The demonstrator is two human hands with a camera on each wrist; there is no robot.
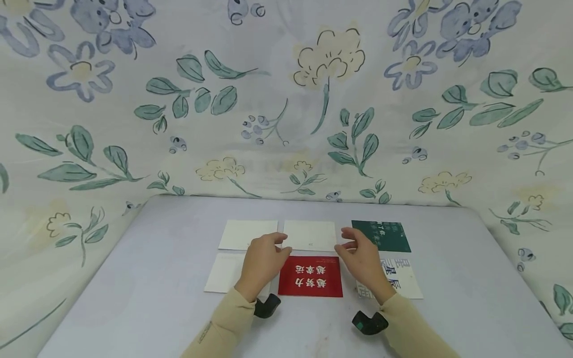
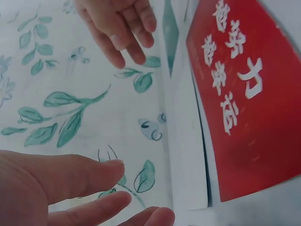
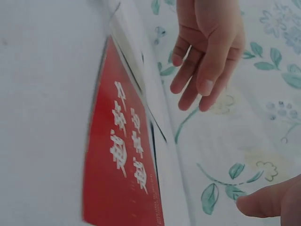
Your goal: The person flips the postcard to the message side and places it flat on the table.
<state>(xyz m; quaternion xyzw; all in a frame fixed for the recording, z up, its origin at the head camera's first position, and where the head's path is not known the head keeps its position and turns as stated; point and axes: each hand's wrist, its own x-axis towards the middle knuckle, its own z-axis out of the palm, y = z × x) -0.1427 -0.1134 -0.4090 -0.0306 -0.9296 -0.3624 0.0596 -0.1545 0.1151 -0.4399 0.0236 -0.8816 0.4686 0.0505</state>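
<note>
While above cards [image 1: 311, 276], both grips [image 1: 263, 259] [image 1: 363, 258] loosely parted.

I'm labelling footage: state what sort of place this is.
Probably a tabletop recording set-up: a smooth pale table, a white floral-print backdrop behind it, and rectangular white, red and green cards in two rows.

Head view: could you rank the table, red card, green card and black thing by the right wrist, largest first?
Table
Red card and green card: unsure, red lies nearer the camera
Black thing
</note>
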